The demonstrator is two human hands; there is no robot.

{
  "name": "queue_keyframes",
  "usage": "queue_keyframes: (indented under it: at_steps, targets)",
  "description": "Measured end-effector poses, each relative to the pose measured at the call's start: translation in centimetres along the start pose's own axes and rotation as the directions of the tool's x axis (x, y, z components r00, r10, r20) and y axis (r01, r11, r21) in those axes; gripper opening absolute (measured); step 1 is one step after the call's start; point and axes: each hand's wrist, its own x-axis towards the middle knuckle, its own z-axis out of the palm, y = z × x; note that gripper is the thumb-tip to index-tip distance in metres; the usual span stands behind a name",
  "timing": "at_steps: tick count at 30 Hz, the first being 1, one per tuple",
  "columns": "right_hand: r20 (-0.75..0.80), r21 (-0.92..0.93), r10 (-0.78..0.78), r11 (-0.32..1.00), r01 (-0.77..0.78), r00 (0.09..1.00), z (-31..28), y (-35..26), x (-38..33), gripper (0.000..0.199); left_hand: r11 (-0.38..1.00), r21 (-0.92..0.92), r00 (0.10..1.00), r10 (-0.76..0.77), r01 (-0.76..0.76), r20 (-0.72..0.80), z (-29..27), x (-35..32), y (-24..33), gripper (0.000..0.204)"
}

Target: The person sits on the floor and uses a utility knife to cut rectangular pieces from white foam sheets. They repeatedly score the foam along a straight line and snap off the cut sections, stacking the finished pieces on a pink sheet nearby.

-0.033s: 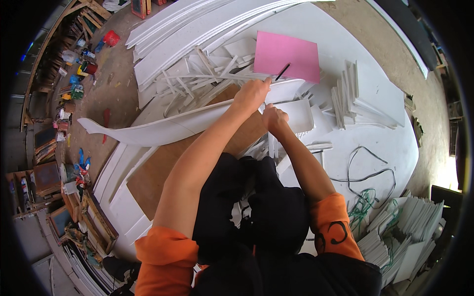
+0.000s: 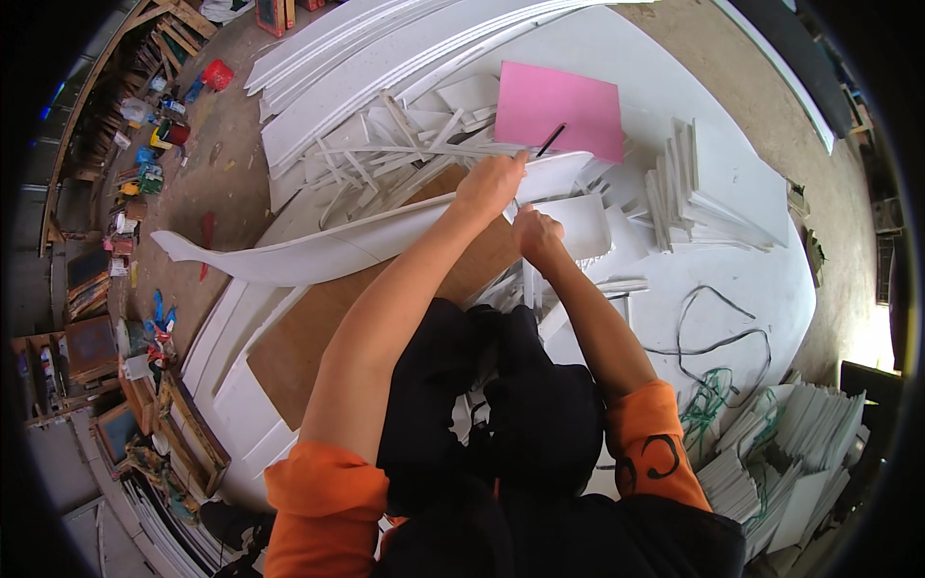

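Note:
A long white board strip (image 2: 347,245), curved in my view, reaches from the left across the brown board to the pink sheet. My left hand (image 2: 489,188) is closed over its edge toward the right end. Just below and to the right, my right hand (image 2: 538,236) is a fist. A thin piece shows at its top, next to the strip, too small to name. Beyond the hands lies a pink sheet (image 2: 559,108), with a black pen-like stick (image 2: 551,140) across its lower edge. Beside my right hand sits a white board piece with rounded corners (image 2: 584,223).
White offcuts (image 2: 385,144) lie heaped beyond the strip. Long white boards (image 2: 318,77) are stacked at the far left, smaller panels (image 2: 713,183) at the right. A brown board (image 2: 318,337) lies under my left forearm. Black cord (image 2: 718,339) and green string (image 2: 708,400) lie to the right.

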Motion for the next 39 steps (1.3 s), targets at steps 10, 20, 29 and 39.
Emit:
queue_keyframes:
  at_steps: [10,20,29,39]
  targets:
    - [0.031,-0.038,0.026,0.999,-0.025,0.999,-0.2,0.2,-1.6,0.033,0.996,-0.09,1.0,0.024,-0.022,0.018,-1.0,0.2,-0.2,0.028]
    - [-0.022,0.03,0.006,1.0,-0.005,1.0,2.4,0.3,0.8,0.028,0.992,-0.122,0.999,-0.009,0.015,0.044,-1.2,0.5,-0.2,0.027]
    - [-0.154,0.08,-0.064,0.994,0.077,0.986,4.9,1.1,2.3,0.018,0.996,-0.094,0.998,0.008,-0.002,0.065,-1.1,0.8,-0.6,0.028]
    - [-0.238,0.203,-0.043,0.975,0.093,0.97,7.2,2.4,2.7,0.024,0.991,-0.131,1.0,-0.001,0.003,0.016,-1.3,0.7,-0.7,0.029]
